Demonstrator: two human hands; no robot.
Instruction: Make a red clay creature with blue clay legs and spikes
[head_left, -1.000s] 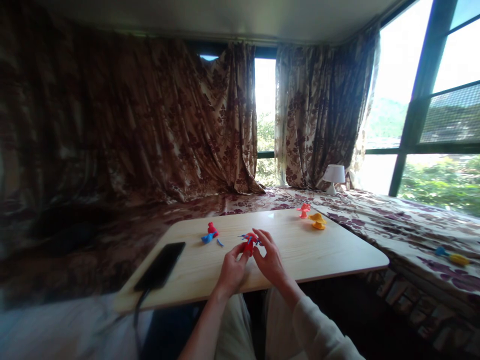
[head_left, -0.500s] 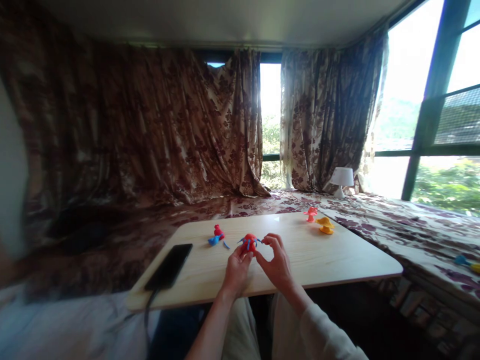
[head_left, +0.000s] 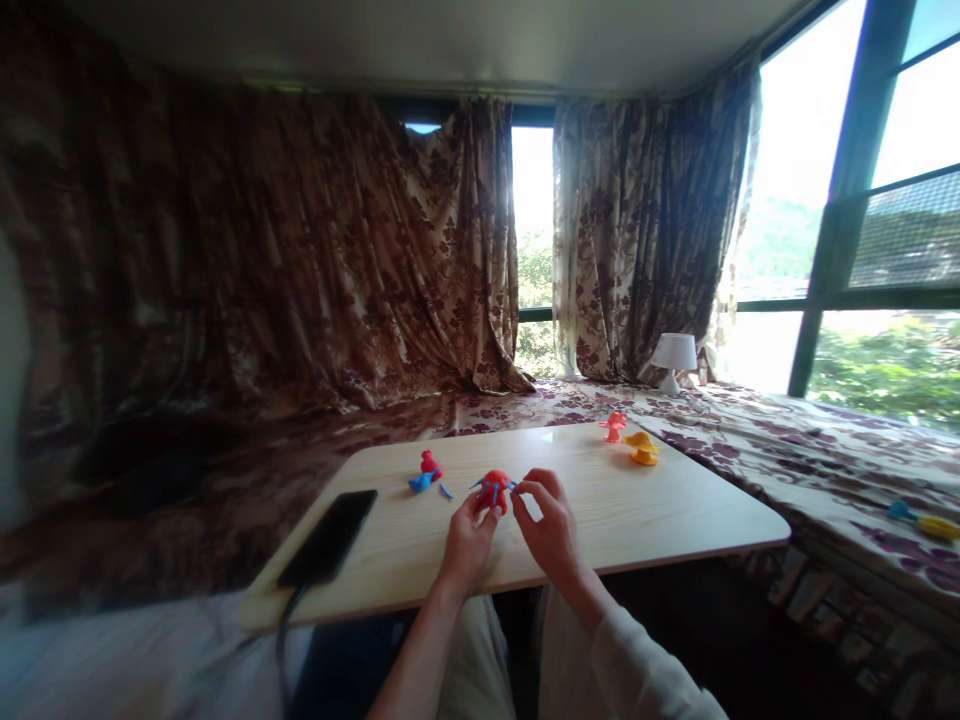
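Note:
My left hand (head_left: 468,545) is closed around the lower part of a small toy (head_left: 494,482), holding it just above the near half of the table. The toy has a rounded red top with thin blue spikes sticking out around it. Thumb and forefinger of my right hand (head_left: 551,525) pinch at the blue spike on the toy's right side. Left of the hands lie a red figure (head_left: 430,463), a blue piece (head_left: 421,482) and a small loose blue sliver (head_left: 445,491).
A black phone (head_left: 328,537) with a cable lies at the left of the pale wooden table (head_left: 637,520). A pink toy (head_left: 613,427) and a yellow toy (head_left: 641,449) stand at the far right. Beyond is a white lamp (head_left: 673,358); blue-and-yellow pieces (head_left: 926,522) lie on the flowered cloth.
The view has turned slightly, so everything sits a little further left. My right fingers have come together on the spike, and the toy has tilted a little in my left hand.

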